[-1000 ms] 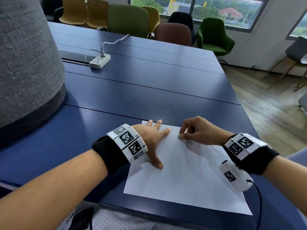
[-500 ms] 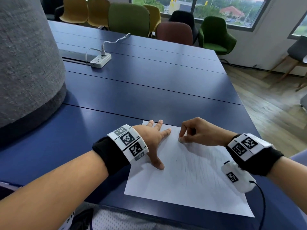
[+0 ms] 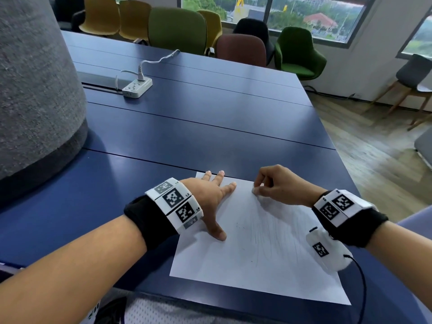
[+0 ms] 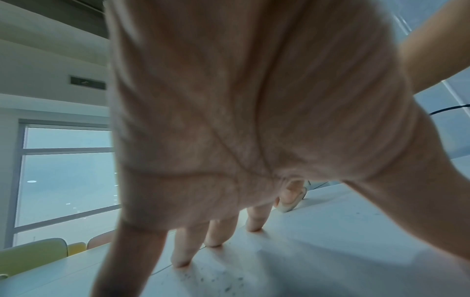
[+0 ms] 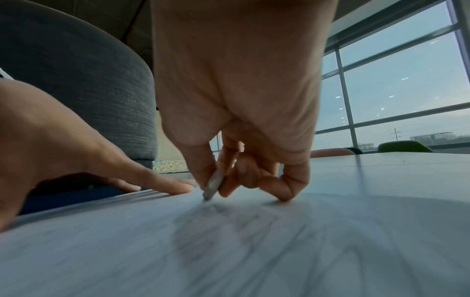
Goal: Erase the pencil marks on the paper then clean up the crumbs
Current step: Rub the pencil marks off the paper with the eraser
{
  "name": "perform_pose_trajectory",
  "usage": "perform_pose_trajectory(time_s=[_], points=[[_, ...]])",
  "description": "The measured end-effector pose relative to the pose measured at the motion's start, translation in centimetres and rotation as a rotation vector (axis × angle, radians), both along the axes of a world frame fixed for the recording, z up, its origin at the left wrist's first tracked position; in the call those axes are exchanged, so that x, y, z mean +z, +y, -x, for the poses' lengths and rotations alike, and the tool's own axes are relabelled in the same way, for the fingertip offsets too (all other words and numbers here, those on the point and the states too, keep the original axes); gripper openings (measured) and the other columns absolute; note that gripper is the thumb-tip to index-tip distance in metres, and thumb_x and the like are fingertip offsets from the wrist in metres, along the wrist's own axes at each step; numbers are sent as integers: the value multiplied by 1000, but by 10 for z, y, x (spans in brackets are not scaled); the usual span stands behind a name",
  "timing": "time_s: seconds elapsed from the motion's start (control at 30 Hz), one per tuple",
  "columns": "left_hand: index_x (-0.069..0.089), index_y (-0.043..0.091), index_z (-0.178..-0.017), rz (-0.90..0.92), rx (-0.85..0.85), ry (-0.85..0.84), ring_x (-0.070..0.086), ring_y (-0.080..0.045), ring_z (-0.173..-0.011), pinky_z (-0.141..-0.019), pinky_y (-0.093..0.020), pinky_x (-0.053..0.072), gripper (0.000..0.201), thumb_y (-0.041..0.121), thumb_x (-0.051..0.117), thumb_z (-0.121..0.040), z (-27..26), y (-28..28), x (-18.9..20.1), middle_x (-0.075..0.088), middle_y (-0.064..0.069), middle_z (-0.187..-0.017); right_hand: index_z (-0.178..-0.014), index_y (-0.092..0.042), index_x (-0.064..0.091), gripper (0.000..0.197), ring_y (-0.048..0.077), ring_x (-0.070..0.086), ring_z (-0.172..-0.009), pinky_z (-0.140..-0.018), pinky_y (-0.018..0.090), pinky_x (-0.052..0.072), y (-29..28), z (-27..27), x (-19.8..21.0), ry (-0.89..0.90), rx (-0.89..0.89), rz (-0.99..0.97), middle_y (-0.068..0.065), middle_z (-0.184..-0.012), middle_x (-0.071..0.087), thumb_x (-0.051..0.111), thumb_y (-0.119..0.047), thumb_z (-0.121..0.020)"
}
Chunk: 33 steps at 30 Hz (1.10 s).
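Note:
A white sheet of paper (image 3: pixel 245 260) lies on the blue table near its front edge, with faint pencil strokes (image 3: pixel 275 232) across its middle and right. My left hand (image 3: pixel 211 195) lies flat with spread fingers on the paper's far left corner and holds it down. My right hand (image 3: pixel 275 185) pinches a small whitish eraser (image 5: pixel 213 185) between thumb and fingers, its tip pressed on the paper near the far edge. Dark crumbs (image 4: pixel 216 281) speckle the sheet by my left fingers (image 4: pixel 182 253).
A grey fabric-covered column (image 3: pixel 35 90) stands at the left on the table (image 3: pixel 210 127). A white power strip (image 3: pixel 137 88) with a cable lies farther back. Coloured chairs (image 3: pixel 177 31) line the far edge. The table's right edge drops to a wooden floor.
My right hand has shifted slightly with the eraser near the paper's far edge. The left hand has stayed planted on the corner.

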State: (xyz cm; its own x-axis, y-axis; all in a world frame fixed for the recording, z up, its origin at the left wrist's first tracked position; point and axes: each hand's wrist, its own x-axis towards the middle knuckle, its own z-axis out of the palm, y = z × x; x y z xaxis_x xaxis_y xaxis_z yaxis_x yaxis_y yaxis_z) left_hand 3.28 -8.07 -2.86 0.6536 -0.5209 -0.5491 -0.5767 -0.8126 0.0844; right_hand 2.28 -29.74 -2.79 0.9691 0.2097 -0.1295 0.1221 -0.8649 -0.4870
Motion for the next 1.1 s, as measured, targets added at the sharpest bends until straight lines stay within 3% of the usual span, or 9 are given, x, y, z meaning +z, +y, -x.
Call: perform_pose_trajectory(time_s=[0.17,0.3,0.37,0.47,0.63,0.8,0.93,1.1], points=[[-15,33,-153,-11,2,7,-17,-29,-148,-118,-49,9,134,66,78,-63,0,-1,2,-26,-3,-160,-81,-19,69,10,3,42,-47,-49,15,34,3,14,5,191,147,-27,-14,-50,49,74,-27,-84],[-15,34,-153,-9,2,6,-17,-28,-148,-118,-49,9,133,65,78,-64,0,-1,2,-26,-2,-160,-86,-16,67,12,2,47,-51,-48,10,36,-2,4,-2,19,-42,-12,-11,-62,53,72,-27,-86],[-15,34,-153,-13,5,7,-18,-29,-148,-118,-50,9,134,65,79,-63,1,-1,2,-26,-2,-160,-87,-16,65,12,3,45,-50,-49,11,35,-1,11,-6,22,-6,-20,-10,-61,52,70,-26,-88],[-16,34,-153,-16,6,9,-18,-29,-148,-118,-50,8,134,65,79,-63,0,-1,2,-26,-3,-160,-84,-20,66,11,2,44,-47,-50,13,35,2,18,0,162,104,-35,-12,-54,51,72,-29,-86],[-16,34,-153,-12,8,3,-18,-28,-148,-118,-49,9,134,65,79,-63,0,-1,1,-26,-2,-160,-88,-17,63,12,2,48,-54,-50,10,35,1,8,-1,17,-39,8,-10,-64,55,69,-27,-89],[-16,34,-153,-21,-5,0,-17,-29,-148,-118,-48,9,135,66,79,-63,0,-2,1,-26,-3,-160,-82,-21,66,9,5,42,-49,-50,14,34,11,32,4,177,187,9,-11,-52,45,71,-27,-86],[-16,33,-153,-17,-5,-2,-17,-29,-148,-118,-49,9,134,66,78,-63,0,-2,1,-25,-3,-160,-80,-24,62,11,0,48,-48,-51,12,35,9,26,1,57,49,-9,-10,-57,50,71,-27,-87],[-14,33,-154,-19,-12,-12,-15,-29,-148,-118,-48,11,133,66,78,-64,1,-2,3,-24,-4,-160,-80,-22,66,9,4,43,-49,-50,14,35,12,42,6,232,224,6,-16,-50,49,71,-27,-85]])
